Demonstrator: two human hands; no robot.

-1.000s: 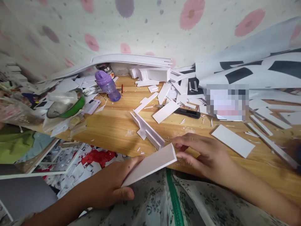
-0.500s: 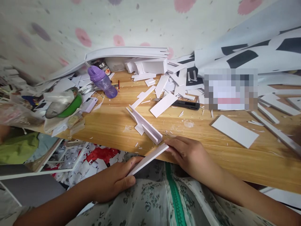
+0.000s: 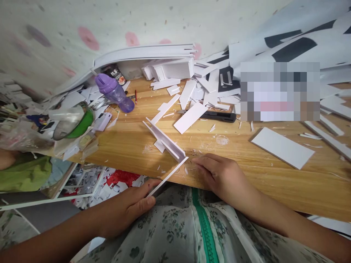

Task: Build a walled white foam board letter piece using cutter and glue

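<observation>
At the table's front edge, my left hand (image 3: 137,202) is closed around the lower end of a white foam board strip (image 3: 168,176), thumb on one side and fingers on the other. The strip slants up to the right and shows mostly its thin edge. Its far tip meets or overlaps the near end of a white channel-shaped foam board piece (image 3: 167,140) lying on the table; contact cannot be made out. My right hand (image 3: 219,171) rests at the table edge, apart from the strip, with fingers curled together. Whatever its fingertips may hold is hidden.
Beyond lie a flat white board (image 3: 190,117), a black utility knife (image 3: 219,115) and several offcuts. Another white board (image 3: 283,148) is at the right. Farther left stand a purple bottle (image 3: 115,93) and a green bowl (image 3: 85,122). A blurred patch covers part of the right.
My right hand has let go of the strip's upper end and sits slightly right of it. The strip, still in my left hand, has turned edge-on. The view has shifted slightly.
</observation>
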